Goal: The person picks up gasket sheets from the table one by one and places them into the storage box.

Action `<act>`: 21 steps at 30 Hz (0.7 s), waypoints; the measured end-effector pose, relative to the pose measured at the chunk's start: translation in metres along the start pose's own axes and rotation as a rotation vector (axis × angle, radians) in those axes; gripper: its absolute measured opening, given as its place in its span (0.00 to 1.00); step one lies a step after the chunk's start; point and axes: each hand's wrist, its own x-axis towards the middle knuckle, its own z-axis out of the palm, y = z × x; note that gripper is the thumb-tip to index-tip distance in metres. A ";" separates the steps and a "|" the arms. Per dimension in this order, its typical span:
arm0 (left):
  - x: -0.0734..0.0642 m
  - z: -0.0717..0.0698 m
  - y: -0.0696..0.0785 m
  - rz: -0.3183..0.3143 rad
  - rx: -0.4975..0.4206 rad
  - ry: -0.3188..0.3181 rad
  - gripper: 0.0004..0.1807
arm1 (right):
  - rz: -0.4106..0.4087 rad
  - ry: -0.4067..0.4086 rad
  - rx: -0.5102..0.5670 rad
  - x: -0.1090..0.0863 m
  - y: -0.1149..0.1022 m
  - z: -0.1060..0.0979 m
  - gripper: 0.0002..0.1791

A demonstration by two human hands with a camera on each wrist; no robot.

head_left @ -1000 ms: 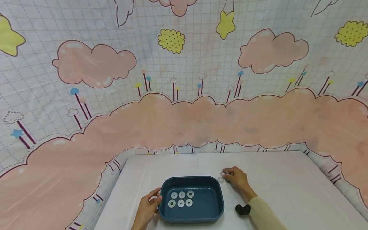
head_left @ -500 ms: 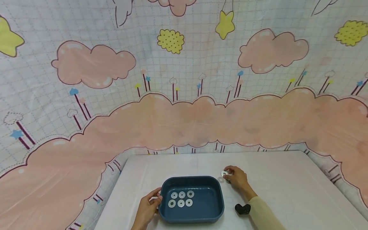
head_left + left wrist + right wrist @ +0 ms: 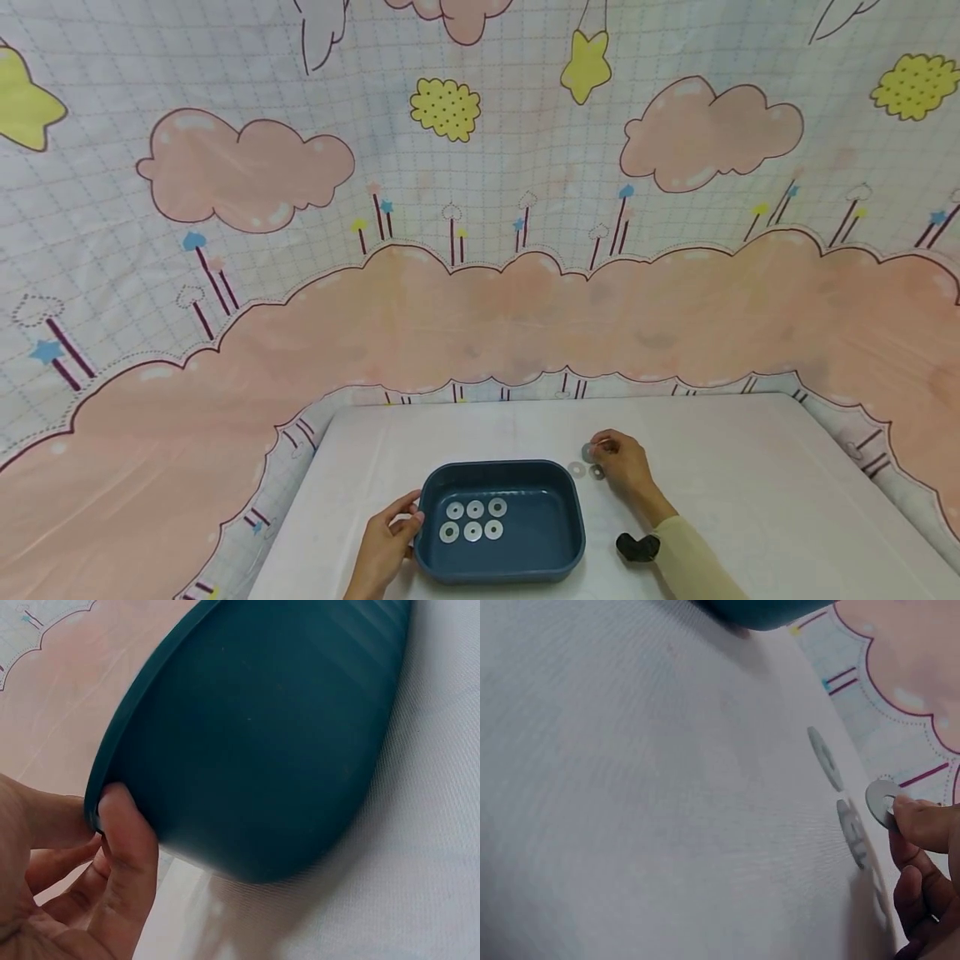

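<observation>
In the head view my left hand (image 3: pixel 384 537) is at the left end of a dark blue tray (image 3: pixel 551 517). The left wrist view shows its thumb and a finger pinching the tray's rim (image 3: pixel 112 750). Inside the tray, several flat metal washers (image 3: pixel 472 531) lie in two rows. Right of the tray, my right hand (image 3: pixel 622 462) pinches a washer (image 3: pixel 880 796) between thumb and fingertips. Two more washers lie on the table below it: a pale one (image 3: pixel 576 469) and a darker-looking one (image 3: pixel 597 472). The other right fingers are curled in.
A white-covered table (image 3: pixel 735 483) bears everything. A black object (image 3: pixel 637 547) sits against the right sleeve (image 3: pixel 693 562) near the wrist. Behind the table hangs a cloth (image 3: pixel 480 325) printed with clouds and stars.
My right hand has shifted slightly up and right with the washer tilting in its fingertips, uncovering the darker washer below. My left hand and the tray have stayed put.
</observation>
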 end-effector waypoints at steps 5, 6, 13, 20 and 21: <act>-0.002 0.000 0.001 0.012 0.000 -0.001 0.24 | 0.021 0.007 0.040 -0.001 -0.001 -0.003 0.04; -0.002 0.000 0.001 0.014 -0.002 0.000 0.24 | 0.016 0.010 0.043 -0.002 -0.001 -0.004 0.04; -0.001 -0.001 0.001 -0.007 -0.002 0.003 0.24 | -0.007 0.012 0.080 -0.012 -0.010 -0.014 0.06; -0.003 0.001 0.000 0.021 -0.023 0.002 0.24 | 0.037 0.003 0.146 -0.022 -0.016 -0.023 0.08; -0.003 0.001 -0.001 0.025 -0.027 0.002 0.24 | 0.043 0.001 0.155 -0.024 -0.017 -0.024 0.08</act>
